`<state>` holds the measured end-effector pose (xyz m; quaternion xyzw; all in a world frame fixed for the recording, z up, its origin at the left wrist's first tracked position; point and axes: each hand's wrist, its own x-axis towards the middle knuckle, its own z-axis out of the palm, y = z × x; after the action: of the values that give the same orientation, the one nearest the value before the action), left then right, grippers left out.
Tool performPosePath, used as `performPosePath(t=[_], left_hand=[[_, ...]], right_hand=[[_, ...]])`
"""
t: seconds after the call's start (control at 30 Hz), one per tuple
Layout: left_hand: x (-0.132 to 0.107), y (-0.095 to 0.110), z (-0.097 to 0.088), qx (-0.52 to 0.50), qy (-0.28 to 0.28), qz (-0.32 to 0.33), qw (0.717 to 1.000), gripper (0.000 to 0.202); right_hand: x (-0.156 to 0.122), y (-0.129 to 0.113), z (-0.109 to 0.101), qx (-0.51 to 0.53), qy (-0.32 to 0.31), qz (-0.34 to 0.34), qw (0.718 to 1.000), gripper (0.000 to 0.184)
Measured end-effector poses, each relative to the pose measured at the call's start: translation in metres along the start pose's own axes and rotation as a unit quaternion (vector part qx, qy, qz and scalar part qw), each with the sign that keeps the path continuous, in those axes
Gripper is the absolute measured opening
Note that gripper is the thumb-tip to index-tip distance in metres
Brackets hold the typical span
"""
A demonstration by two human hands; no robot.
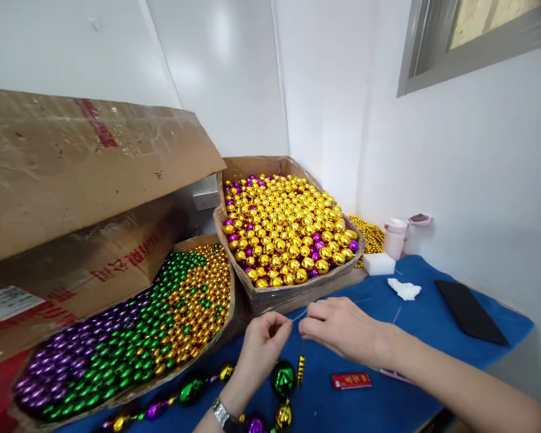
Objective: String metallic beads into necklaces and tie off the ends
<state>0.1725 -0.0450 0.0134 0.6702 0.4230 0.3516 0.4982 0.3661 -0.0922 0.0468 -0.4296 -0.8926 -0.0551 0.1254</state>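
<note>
A thin clear thread [297, 317] is stretching between two hands just above a blue table cover [433, 319], near the front of the table. The left hand [264, 343] is pinching one end of the thread between thumb and fingertips, closed tight on it. The right hand [338, 328] is pinching the thread just beside it, thumb and forefinger pressed together, the two hands almost touching. A short run of small gold beads [301, 370] is hanging down from the thread below the hands.

Lying on the cover under the hands is a strand of large beads [234, 391] in green, gold and purple, with a big green bead [282, 377] just below the left hand. A small red packet [351, 380] is lying near the right wrist.

Behind the hands a cardboard box of gold and purple balls [288, 231] is sitting tilted toward the viewer. To its left, a larger box of purple, green and gold beads [130, 328] is lying open, with its flap [85, 162] raised above it. To the right are sitting a white block [379, 263], a crumpled tissue [404, 289], a pink cup [395, 237] and a black phone [471, 311].
</note>
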Motion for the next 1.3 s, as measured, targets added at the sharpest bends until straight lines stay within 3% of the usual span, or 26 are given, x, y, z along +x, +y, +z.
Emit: performPosePath(t=[0.13, 0.27, 0.47, 0.57, 0.67, 0.8, 0.93, 1.07, 1.2, 1.3], left_hand=[[-0.009, 0.003, 0.001, -0.01, -0.086, -0.003, 0.996, 0.028], [-0.019, 0.002, -0.005, -0.039, -0.131, -0.025, 0.99, 0.023], [-0.019, 0.0, -0.016, 0.051, -0.086, 0.037, 0.994, 0.028], [-0.018, 0.005, -0.024, 0.08, -0.063, 0.055, 0.993, 0.025], [-0.02, 0.016, -0.026, 0.124, -0.06, 0.1, 0.985, 0.02], [-0.019, 0.028, -0.02, 0.187, -0.05, 0.167, 0.967, 0.018], [-0.015, 0.034, -0.02, 0.188, -0.031, 0.162, 0.968, 0.018], [-0.015, 0.045, -0.028, 0.191, -0.012, 0.157, 0.969, 0.019], [-0.02, 0.058, -0.034, 0.192, -0.004, 0.149, 0.97, 0.02], [-0.027, 0.054, -0.033, 0.197, -0.012, 0.132, 0.971, 0.02]], right_hand=[[0.019, -0.004, 0.008, 0.005, 0.004, -0.025, 1.0, 0.024], [0.026, -0.006, 0.01, 0.055, 0.001, -0.017, 0.998, 0.023], [0.022, 0.0, 0.01, 0.227, 0.009, 0.036, 0.973, 0.02], [0.013, 0.003, 0.003, 0.378, 0.005, 0.051, 0.924, 0.025], [0.012, -0.008, -0.005, 0.534, 0.05, 0.066, 0.841, 0.029], [0.037, -0.032, -0.014, 0.662, 0.149, 0.081, 0.73, 0.024], [0.069, -0.046, -0.027, 0.725, 0.189, 0.115, 0.652, 0.024], [0.089, -0.051, -0.055, 0.738, 0.216, 0.133, 0.626, 0.023], [0.096, -0.055, -0.099, 0.728, 0.249, 0.113, 0.629, 0.025], [0.096, -0.055, -0.138, 0.712, 0.286, 0.083, 0.636, 0.03]])
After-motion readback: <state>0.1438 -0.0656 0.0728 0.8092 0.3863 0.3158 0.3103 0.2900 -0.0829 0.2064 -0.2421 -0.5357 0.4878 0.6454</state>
